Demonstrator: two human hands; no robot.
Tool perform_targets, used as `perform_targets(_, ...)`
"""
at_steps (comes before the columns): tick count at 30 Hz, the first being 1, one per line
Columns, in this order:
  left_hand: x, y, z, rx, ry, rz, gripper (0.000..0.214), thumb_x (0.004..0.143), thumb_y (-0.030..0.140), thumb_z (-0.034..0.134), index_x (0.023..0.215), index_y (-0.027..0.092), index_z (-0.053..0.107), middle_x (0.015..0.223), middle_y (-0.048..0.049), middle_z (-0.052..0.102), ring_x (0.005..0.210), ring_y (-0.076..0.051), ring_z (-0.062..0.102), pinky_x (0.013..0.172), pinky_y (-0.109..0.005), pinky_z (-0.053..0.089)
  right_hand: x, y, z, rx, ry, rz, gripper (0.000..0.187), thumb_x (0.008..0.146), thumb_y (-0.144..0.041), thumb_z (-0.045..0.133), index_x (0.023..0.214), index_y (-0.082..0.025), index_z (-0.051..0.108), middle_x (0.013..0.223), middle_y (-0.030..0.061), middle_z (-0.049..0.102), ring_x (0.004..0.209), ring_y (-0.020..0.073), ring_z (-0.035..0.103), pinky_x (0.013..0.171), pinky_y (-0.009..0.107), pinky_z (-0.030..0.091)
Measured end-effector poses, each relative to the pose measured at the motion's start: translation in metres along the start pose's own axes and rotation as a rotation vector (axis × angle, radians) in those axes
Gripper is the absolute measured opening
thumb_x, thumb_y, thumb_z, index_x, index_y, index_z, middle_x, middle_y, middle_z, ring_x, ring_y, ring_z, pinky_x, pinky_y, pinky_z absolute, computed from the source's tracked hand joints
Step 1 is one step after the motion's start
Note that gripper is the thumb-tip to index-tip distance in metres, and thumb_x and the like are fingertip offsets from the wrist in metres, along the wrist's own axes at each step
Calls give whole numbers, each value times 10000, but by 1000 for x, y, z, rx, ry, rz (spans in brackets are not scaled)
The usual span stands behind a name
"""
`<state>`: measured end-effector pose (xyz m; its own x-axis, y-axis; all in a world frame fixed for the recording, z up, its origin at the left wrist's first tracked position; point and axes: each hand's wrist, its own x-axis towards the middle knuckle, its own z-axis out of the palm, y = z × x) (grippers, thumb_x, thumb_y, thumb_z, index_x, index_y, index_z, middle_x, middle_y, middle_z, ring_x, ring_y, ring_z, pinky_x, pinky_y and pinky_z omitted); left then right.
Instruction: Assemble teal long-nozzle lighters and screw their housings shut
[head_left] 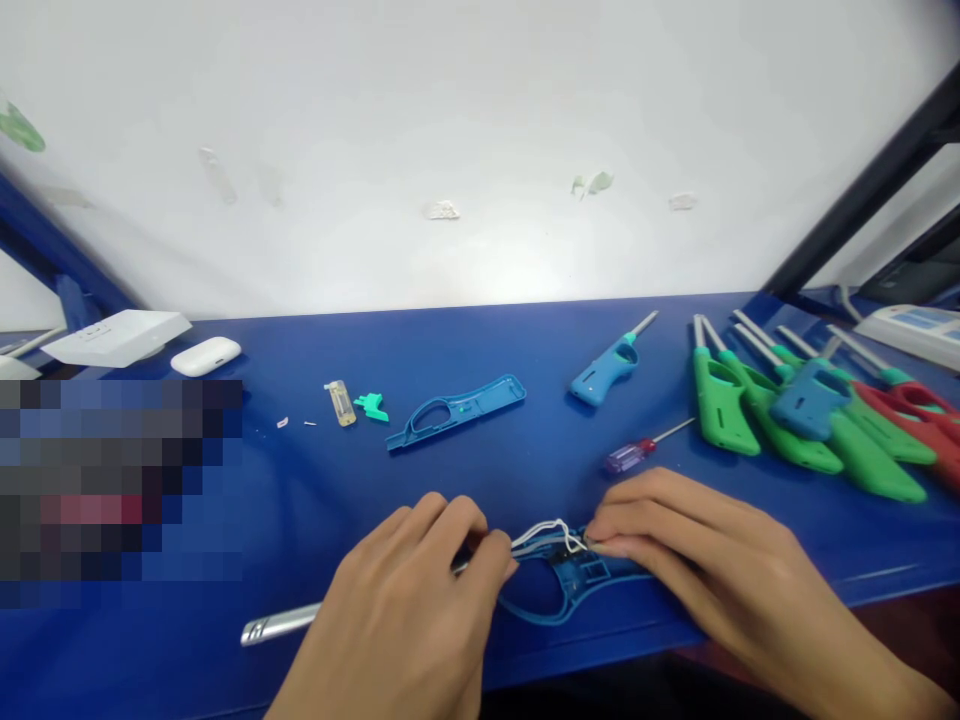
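A blue lighter shell half (574, 590) lies opened up at the table's front, white wires (551, 527) looping over its inside. My left hand (420, 590) is closed around the shell's nozzle end, and a silver metal tube (279, 625) sticks out to its left. With fingertips pinched at the wires' right end, my right hand (675, 540) rests over the shell's handle; what exactly sits between the fingertips is hidden. Farther back lie the matching blue shell half (487, 398), a teal trigger piece (372, 406) and a clear yellowish fuel tank (340, 403).
A screwdriver (631, 456) lies beyond my right hand. Behind it is an assembled blue lighter (604, 374); several green lighters (726, 410) and red ones (926, 415) are piled at right. A white earbud case (206, 356) and a white box (120, 338) stand at left.
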<state>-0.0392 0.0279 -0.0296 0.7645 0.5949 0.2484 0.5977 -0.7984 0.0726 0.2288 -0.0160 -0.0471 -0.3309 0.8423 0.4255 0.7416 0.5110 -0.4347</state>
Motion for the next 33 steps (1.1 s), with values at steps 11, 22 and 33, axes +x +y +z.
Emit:
perform_targets(11,0,-2,5,-164,176,-71,297,971,39,451,883,210,677,862,-47,689,712,-229,668,657,-398,649,-1,0,0,3,7,-5,187,1093,-243,542,1109,-282,725,1087,31,751,1006,185,735,876,279,603)
perform_targets(22,-4,-3,7,-134,96,-7,476,792,-81,422,1049,179,728,987,-78,738,818,-268,710,701,-469,684,-1,-1,0,-5,13,0,170,1083,-205,555,1109,-293,698,1089,1,735,999,155,722,886,248,577)
perform_targets(33,-4,-2,10,-172,199,29,355,979,-3,418,985,169,728,1000,-63,751,848,-251,704,774,-446,678,1,-10,-4,-11,-6,35,156,1051,-195,584,1113,-311,667,1102,-16,710,1019,130,711,898,225,564)
